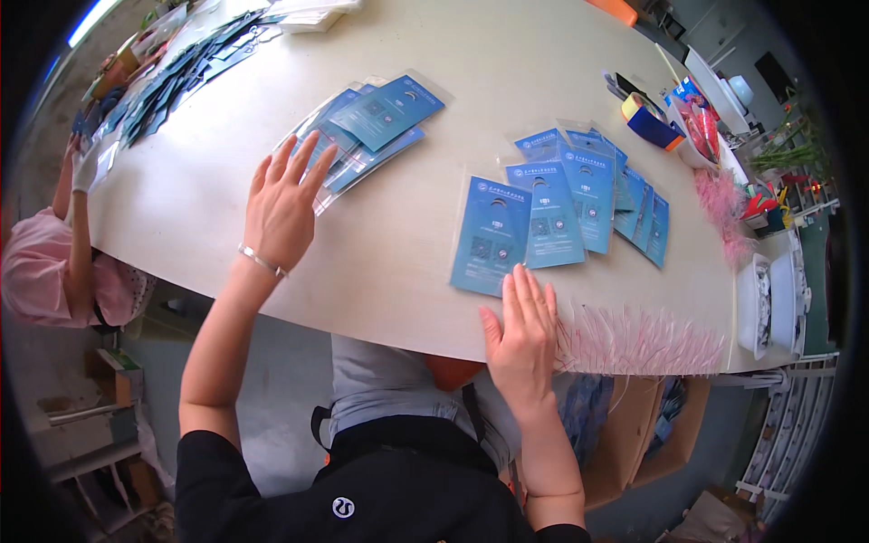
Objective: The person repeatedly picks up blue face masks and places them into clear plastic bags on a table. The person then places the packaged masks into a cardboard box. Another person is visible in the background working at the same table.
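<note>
My left hand (pixel 282 204) is spread open, its fingertips at the near-left side of a loose pile of blue cards in clear sleeves (pixel 385 113). Whether the fingertips touch the pile I cannot tell. My right hand (pixel 525 339) lies with fingers stretched out, their tips at the lower edge of the nearest blue sleeved card (pixel 489 235). That card belongs to a fanned, overlapping group of blue cards (pixel 587 195) with cut-out hang holes at the top. Neither hand grips anything.
Thin pink strips (pixel 643 339) line the table's near edge right of my right hand. A tape roll (pixel 647 122) and a tub with red contents (pixel 697 127) stand at the right. Far left, a person in pink (pixel 54 262) works beside a long heap of dark cards (pixel 181 77).
</note>
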Action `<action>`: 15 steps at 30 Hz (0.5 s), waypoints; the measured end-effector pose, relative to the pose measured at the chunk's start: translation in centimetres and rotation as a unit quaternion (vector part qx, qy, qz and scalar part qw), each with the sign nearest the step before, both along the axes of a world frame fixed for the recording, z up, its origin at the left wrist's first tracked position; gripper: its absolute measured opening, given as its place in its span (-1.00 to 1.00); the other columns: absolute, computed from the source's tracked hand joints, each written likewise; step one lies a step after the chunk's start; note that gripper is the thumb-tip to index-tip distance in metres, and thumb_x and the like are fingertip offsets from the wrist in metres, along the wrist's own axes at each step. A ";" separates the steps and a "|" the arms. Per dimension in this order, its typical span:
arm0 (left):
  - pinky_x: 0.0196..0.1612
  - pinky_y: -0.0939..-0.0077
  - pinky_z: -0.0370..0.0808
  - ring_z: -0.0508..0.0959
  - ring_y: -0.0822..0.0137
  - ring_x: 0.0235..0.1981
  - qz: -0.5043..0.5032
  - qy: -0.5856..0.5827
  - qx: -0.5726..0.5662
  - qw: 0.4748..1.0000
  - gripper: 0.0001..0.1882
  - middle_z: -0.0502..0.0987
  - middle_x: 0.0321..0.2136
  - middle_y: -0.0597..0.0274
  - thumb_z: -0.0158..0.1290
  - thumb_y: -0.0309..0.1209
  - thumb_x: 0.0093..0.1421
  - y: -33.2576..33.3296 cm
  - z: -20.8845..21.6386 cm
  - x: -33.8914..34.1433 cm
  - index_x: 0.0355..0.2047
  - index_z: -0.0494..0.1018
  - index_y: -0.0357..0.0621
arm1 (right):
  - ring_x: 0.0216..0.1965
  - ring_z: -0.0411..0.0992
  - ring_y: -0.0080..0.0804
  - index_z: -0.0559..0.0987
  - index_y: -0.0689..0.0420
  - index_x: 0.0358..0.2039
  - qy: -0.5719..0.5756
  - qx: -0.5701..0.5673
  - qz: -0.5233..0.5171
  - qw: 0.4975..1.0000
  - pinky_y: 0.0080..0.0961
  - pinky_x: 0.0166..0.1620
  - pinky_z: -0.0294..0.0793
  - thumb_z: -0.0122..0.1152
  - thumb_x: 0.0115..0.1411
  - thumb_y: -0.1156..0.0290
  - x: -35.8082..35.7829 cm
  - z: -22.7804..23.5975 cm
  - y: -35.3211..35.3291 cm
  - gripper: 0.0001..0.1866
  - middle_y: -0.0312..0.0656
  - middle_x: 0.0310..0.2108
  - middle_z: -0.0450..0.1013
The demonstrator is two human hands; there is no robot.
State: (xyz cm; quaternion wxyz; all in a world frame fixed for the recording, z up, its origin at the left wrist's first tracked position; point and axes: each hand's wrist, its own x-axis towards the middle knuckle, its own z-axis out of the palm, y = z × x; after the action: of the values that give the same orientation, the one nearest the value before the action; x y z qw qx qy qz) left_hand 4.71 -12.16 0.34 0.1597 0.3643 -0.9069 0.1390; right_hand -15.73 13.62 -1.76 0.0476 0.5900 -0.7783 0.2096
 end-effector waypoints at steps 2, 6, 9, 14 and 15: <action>0.40 0.17 0.11 0.23 0.14 0.36 -0.040 -0.006 0.053 0.998 -0.29 0.31 0.31 0.26 0.00 -0.65 0.12 -2.1 1.1 -1.6 0.30 0.30 0.12 | 0.27 0.29 0.03 0.42 0.48 0.13 0.013 0.013 -0.028 0.999 -0.02 0.37 0.13 0.13 0.33 0.16 -1.7 0.2 -0.6 -0.40 0.21 0.20 0.35; 0.36 0.25 0.24 0.32 0.20 0.31 -0.104 -0.062 0.089 0.989 -0.38 0.40 0.24 0.24 -0.07 -0.67 0.17 -4.7 1.4 -5.7 0.24 0.36 0.08 | 0.31 0.22 0.02 0.38 0.46 0.18 0.050 0.039 -0.101 0.993 -0.06 0.39 0.07 0.07 0.35 0.09 -3.4 0.2 -1.5 -0.35 0.20 0.24 0.30; 0.27 0.28 0.36 0.48 0.20 0.16 -0.136 -0.059 0.043 0.988 -0.60 0.54 0.08 0.27 -0.03 -0.56 0.21 -5.3 0.4 -6.4 0.05 0.50 0.00 | 0.30 0.22 0.03 0.37 0.38 0.22 0.066 0.058 -0.147 0.985 -0.04 0.37 0.10 0.07 0.35 0.06 -3.0 0.1 -1.2 -0.35 0.19 0.25 0.29; 0.15 0.28 0.45 0.56 0.22 0.03 -0.196 0.008 -0.012 0.980 -0.81 0.61 -0.09 0.22 0.06 -0.54 0.14 -4.1 -0.3 -5.8 -0.24 0.59 -0.11 | 0.27 0.25 0.01 0.42 0.32 0.18 0.087 -0.024 -0.150 0.985 -0.03 0.32 0.17 0.21 0.26 0.20 -1.2 1.4 -1.4 -0.42 0.14 0.23 0.32; 0.13 0.28 0.47 0.56 0.21 0.01 -0.211 0.025 -0.027 0.977 -0.84 0.61 -0.10 0.20 0.09 -0.54 0.12 -4.0 -0.5 -5.6 -0.28 0.59 -0.13 | 0.25 0.27 0.00 0.45 0.32 0.16 0.084 -0.053 -0.140 0.985 -0.02 0.30 0.19 0.24 0.24 0.24 -0.4 2.0 -1.3 -0.44 0.12 0.21 0.33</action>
State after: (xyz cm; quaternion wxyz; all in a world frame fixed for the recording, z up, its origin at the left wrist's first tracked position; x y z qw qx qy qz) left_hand -0.91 -16.14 -0.13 0.2175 0.1638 -0.9551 0.1171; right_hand -16.10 12.32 0.25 0.1732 0.4873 -0.8342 0.1915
